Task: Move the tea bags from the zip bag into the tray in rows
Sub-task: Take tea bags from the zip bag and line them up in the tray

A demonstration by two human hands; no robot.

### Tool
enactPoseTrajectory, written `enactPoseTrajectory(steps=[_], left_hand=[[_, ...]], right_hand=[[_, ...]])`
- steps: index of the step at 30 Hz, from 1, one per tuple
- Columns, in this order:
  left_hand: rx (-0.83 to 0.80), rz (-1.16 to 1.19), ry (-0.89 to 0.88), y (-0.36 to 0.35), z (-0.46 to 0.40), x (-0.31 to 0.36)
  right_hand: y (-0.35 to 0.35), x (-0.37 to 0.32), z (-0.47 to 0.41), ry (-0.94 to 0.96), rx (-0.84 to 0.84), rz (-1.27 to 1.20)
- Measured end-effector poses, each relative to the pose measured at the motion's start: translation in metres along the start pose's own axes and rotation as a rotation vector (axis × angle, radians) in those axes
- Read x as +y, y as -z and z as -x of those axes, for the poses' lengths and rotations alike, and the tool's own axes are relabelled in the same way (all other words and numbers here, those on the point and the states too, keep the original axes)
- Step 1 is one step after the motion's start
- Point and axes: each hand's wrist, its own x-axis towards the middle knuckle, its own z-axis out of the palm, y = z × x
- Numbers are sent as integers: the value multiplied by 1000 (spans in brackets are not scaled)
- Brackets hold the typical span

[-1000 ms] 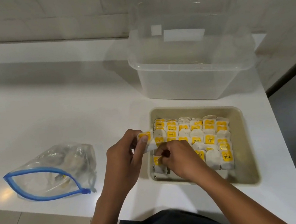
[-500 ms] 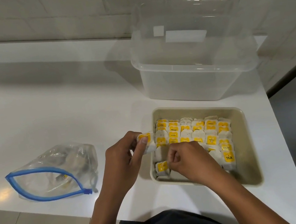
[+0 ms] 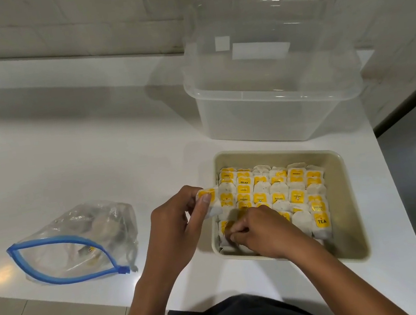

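Seating a tea bag: near-left corner of the tray, rows elsewhere almost full.
Right hand: fingers curled into the tray, pressing a tea bag down; whether it pinches it, cannot tell.
Left hand: pinching a spare tea bag over the tray's left rim.
Zip bag: open on the counter, some bags inside.
Technique: likely best to stand each bag upright, tag facing up, snug against its neighbour.

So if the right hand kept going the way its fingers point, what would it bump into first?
Probably the tea bag at its fingertips. The right hand points left across the tray, and that bag looks like it is already touching the fingers. Just past it is the tray's left wall, though depth is hard to judge.
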Motion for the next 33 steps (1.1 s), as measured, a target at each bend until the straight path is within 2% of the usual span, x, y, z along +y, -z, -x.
enactPoseTrajectory(steps=[7,9,12,15,20,25,28,33], left_hand=[[-44,65,24,-4,0,5],[-66,96,37,-6,0,7],[-109,120,30,-11,-1,6],[-141,98,-7,-19,-1,8],[-215,48,-57,-31,-2,14],[-100,7,-16,-24,-5,10],[-44,-77,-5,-19,-6,-3],[-38,-114,0,-15,-3,-12]], right_hand=[[3,0,4,7,15,-72],[14,3,10,-21,25,-209],[33,10,25,-49,108,-561],[46,11,37,22,123,-777],[43,6,40,114,125,-717],[31,26,30,-32,217,-518],[18,36,24,-116,197,-359],[3,31,12,-141,159,-240]])
